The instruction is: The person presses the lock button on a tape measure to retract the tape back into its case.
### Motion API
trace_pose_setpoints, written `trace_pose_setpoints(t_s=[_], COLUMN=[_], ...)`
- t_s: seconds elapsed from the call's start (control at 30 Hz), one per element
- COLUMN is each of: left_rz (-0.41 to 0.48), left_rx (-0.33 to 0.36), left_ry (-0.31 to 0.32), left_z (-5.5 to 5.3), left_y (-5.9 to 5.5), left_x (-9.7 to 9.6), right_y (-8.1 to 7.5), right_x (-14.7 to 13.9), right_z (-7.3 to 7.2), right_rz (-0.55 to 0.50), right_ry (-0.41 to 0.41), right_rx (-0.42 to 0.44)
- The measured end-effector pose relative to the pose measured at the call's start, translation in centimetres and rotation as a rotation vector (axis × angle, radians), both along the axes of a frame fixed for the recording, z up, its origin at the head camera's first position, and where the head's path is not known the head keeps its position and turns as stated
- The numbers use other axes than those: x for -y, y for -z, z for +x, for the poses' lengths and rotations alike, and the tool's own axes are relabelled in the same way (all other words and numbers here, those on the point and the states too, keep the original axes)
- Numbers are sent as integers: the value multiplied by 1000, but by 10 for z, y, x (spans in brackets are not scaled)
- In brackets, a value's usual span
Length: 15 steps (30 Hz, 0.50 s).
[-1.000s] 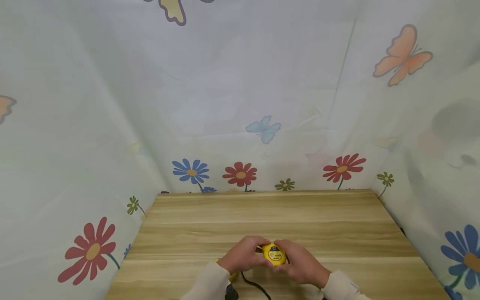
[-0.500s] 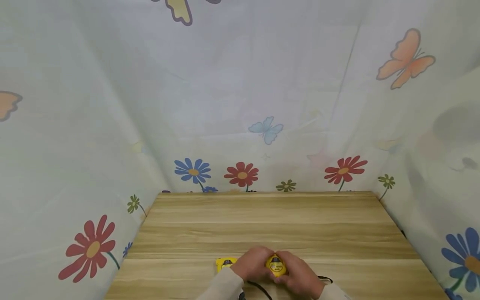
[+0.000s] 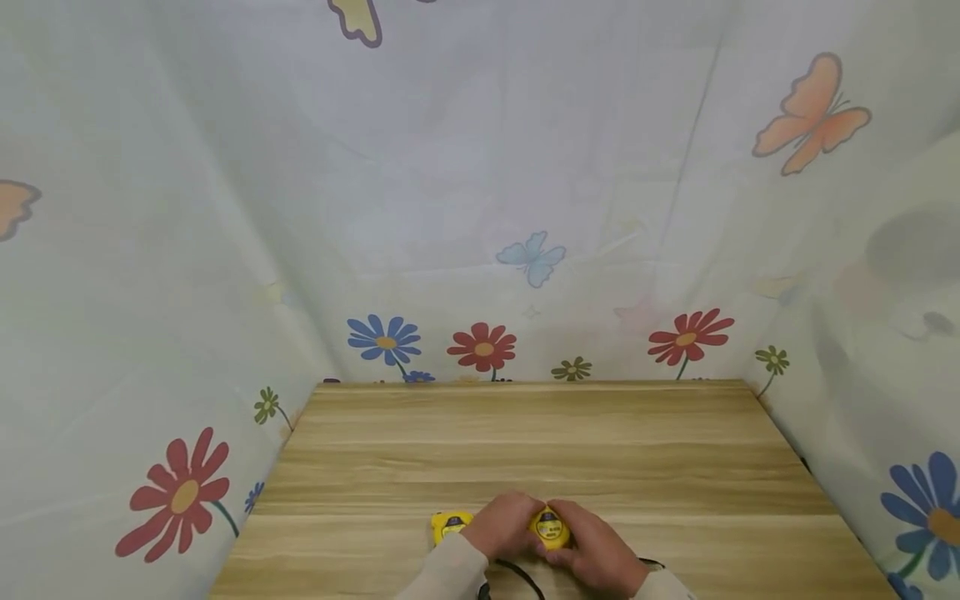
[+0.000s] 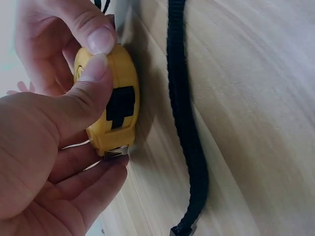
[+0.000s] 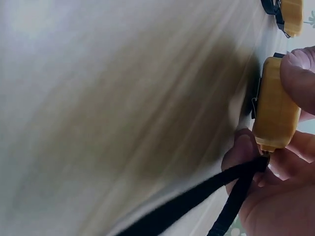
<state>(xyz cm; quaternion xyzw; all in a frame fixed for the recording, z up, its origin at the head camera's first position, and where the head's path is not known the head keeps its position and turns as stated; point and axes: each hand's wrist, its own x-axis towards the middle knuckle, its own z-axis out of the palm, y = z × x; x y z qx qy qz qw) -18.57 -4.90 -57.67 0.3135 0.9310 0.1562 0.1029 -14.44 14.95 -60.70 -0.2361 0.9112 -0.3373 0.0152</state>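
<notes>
Both hands are at a yellow tape measure [image 3: 551,531] near the table's front. My left hand [image 3: 508,523] grips it, thumb laid on the case and fingers curled by the metal tape end in the left wrist view. From the other side my right hand [image 3: 600,548] holds it, its thumb tip close to the left one. A black wrist strap [image 5: 197,196] runs from the case past the right fingers. Beside the left wrist lies a second yellow tape measure [image 3: 450,523], partly covered by the left sleeve.
Another black strap [image 4: 184,113] lies on the wood-grain table [image 3: 540,433], below the hands in the head view. A white curtain [image 3: 450,167] printed with flowers and butterflies closes off the back and both sides.
Both hands and the held tape measure have come slightly nearer the front edge. The second tape measure, mostly hidden a second ago, now shows left of the left hand.
</notes>
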Motion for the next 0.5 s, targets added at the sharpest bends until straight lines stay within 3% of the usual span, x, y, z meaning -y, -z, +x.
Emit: trace_pose_setpoints(t_s=[0.13, 0.27, 0.37, 0.43, 0.5], left_rz=[-26, -55, -61, -56, -50], left_rx=[-11, -2, 17, 36, 50], left_ry=[1, -19, -35, -37, -31], left_z=[1, 0, -2, -4, -6], left_y=[-2, -5, -5, -5, -4], left_x=[-2, -5, -5, -4, -1], right_y=[2, 1, 1, 4, 9], right_x=[-8, -24, -41, -56, -73], right_z=[6, 15, 22, 29, 36], right_rz=[20, 43, 120, 197, 267], right_ry=[49, 130, 202, 214, 199], right_rx=[68, 200, 280, 269, 206])
